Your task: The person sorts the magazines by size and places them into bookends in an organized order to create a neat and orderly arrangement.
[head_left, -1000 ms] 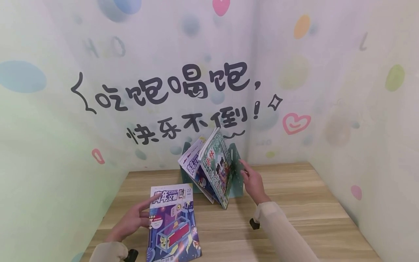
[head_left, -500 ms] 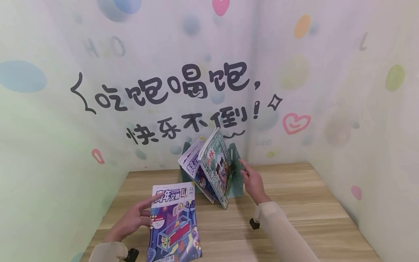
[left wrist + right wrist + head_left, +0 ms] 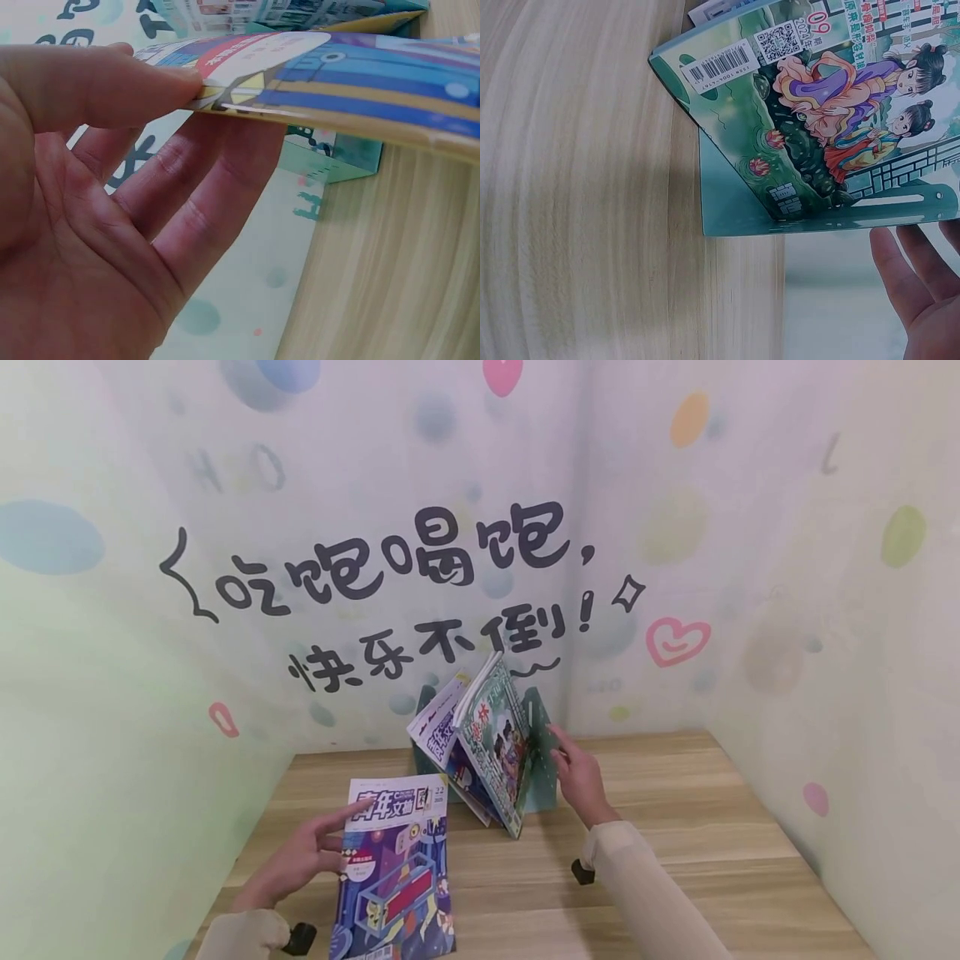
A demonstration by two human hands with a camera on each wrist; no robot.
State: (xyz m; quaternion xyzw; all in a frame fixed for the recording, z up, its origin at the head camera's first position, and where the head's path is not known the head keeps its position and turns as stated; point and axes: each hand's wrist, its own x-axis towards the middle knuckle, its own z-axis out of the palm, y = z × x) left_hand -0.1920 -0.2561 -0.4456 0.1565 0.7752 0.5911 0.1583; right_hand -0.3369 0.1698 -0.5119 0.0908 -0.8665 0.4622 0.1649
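Observation:
My left hand (image 3: 296,862) pinches the left edge of a purple-blue magazine (image 3: 397,877); in the left wrist view the thumb lies on the cover and other fingers are beneath, with the magazine raised off the table. A teal bookstand (image 3: 542,760) stands at the back of the table. In it, a green-covered magazine (image 3: 495,743) leans on edge, crossing a white-and-purple magazine (image 3: 438,727) that tilts the other way. My right hand (image 3: 581,781) touches the stand's right side panel with its fingertips (image 3: 881,244), fingers fairly straight.
The wood-grain table (image 3: 660,852) meets printed fabric walls (image 3: 450,460) at the back and both sides. Black wrist straps or mounts (image 3: 300,937) show at the cuffs.
The magazine in my left hand has shifted slightly up and right, then turned a little so its lower end swings left. The right hand and bookstand stay put.

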